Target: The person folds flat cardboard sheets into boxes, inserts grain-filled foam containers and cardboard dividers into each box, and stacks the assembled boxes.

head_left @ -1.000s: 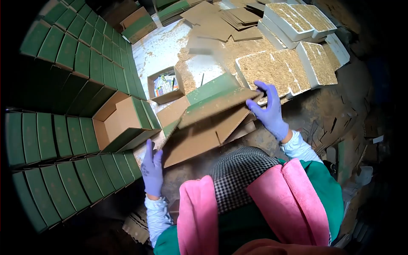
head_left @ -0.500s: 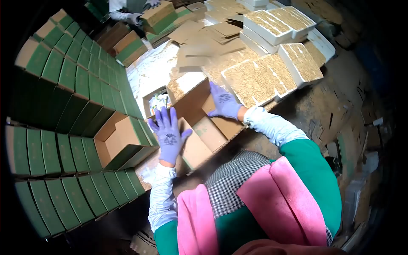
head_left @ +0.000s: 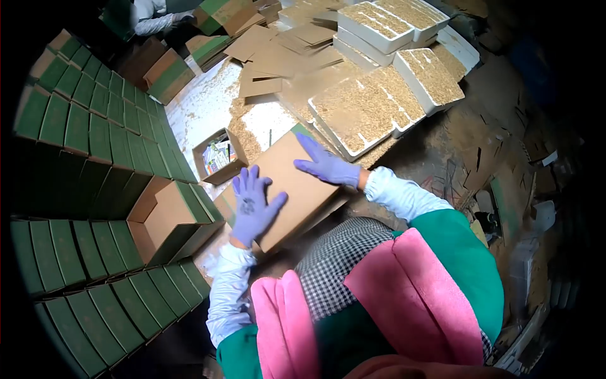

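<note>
A cardboard box (head_left: 284,169) sits in front of me with a plain brown face upward and some green at its edges. My left hand (head_left: 254,207), in a purple glove, lies on the box's left part with its fingers spread. On the far right part of the same face rests my right hand (head_left: 329,167), also gloved, its fingers stretched out and thumb apart. The inside of the box is hidden. Just beyond my left hand stands a small open carton (head_left: 219,156) holding printed packets or cards.
Stacked green boxes (head_left: 95,136) form a wall on the left, with an open box (head_left: 165,218) beside them. White trays of brown grain-like material (head_left: 369,110) stand at the right. Flat cardboard sheets (head_left: 284,50) lie behind. A co-worker's sleeve (head_left: 154,24) shows at the top.
The box's open interior was in view before; now a flat brown face covers it. Both hands have shifted onto that face. The whole view has swung slightly.
</note>
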### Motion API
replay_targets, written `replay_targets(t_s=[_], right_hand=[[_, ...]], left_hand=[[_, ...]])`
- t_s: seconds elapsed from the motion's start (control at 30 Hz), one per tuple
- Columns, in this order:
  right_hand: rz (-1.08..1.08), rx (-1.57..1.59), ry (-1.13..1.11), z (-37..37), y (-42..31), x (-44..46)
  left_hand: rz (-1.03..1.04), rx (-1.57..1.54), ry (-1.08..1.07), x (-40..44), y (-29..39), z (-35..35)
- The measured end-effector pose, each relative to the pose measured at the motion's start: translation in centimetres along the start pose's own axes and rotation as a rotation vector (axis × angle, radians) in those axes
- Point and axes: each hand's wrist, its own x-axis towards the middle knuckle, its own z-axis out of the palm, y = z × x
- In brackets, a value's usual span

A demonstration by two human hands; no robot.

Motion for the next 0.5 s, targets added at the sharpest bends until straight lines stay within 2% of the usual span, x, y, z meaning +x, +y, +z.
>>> replay_targets(t_s=[0.03, 0.07, 0.1, 0.17, 0.2, 0.23, 0.3, 0.33, 0.37, 0.4, 0.43, 0.47, 0.5], right_hand=[[0.092, 0.286, 0.078, 0.6, 0.6, -1.1], [0.18, 0.389, 0.0, 1.3, 1.9, -1.8], [0.275, 0.484, -0.072, 2.0, 3.2, -2.6], [0.401, 0.356, -0.262, 4.4, 0.9, -4.6], [0.204, 0.237, -0.056, 3.6, -3.1, -4.4], [0.274, 0.474, -0.082, -0.4, -9.3, -2.8], [-0.093, 0.427, 0.063, -0.6, -12.9, -0.9], [-0.21, 0.149, -0.086, 0.3, -13.8, -0.1], [-0.184, -0.06, -0.32, 1.4, -14.8, -0.2], [-0.249, -0.082, -0.523, 3.8, -13.5, -0.5], [-0.424, -0.07, -0.453, 8.1, -11.1, -1.8], [-0.55, -0.064, -0.514, 12.0, -8.6, -3.9], [-0.547, 0.008, -0.604, 13.2, -8.2, -5.4]], left_hand=[[0.108, 0.085, 0.014, -1.7, -0.4, 0.6], [0.089, -0.006, 0.029, -3.2, -1.3, -0.6], [-0.035, -0.16, 0.153, -4.6, -3.0, -1.4], [-0.229, -0.527, 0.422, -7.7, -4.5, -2.2], [-0.261, -0.732, 0.608, -8.9, -4.8, -2.6], [-0.39, -0.915, 0.638, -10.3, -5.1, -1.3], [-0.716, -1.196, 0.505, -14.7, -9.4, 4.9], [-0.809, -1.317, 0.453, -16.5, -12.4, 8.0], [-0.951, -1.5, 0.554, -15.2, -9.7, 8.0], [-1.094, -1.681, 0.639, -13.6, -8.0, 7.2], [-0.995, -1.654, 0.749, -13.3, -7.3, 5.3], [-0.89, -1.625, 0.853, -13.0, -6.5, 3.5], [-0.838, -1.252, 0.661, -10.8, -3.1, 2.4]])
